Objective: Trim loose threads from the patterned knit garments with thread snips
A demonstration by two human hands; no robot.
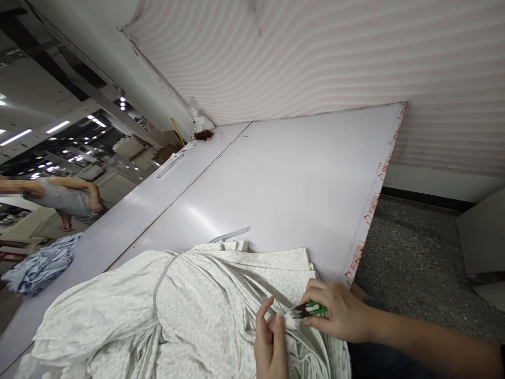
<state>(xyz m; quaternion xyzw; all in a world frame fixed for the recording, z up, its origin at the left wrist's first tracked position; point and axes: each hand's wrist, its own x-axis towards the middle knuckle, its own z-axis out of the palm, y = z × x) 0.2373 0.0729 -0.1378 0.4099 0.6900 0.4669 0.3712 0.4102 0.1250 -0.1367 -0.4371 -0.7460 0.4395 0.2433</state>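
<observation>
My right hand is closed round thread snips with green handles and dark blades. The blade tips point left and touch a small white bunch of cloth. My left hand holds that bunch at its fingertips, with the index finger raised and the other fingers curled. Beneath both hands lies a large bundle of pale fabric with a faint grey-green leopard print. A grey tie strip runs round the bundle, and its loose end rests on the table. The cloth between my left fingers is partly hidden.
The white table has a seam lengthwise and red-printed tape on its right edge. Blue-white fabric is heaped at the left. A person in a grey top stands beyond. A clear plastic bag sits at the far end.
</observation>
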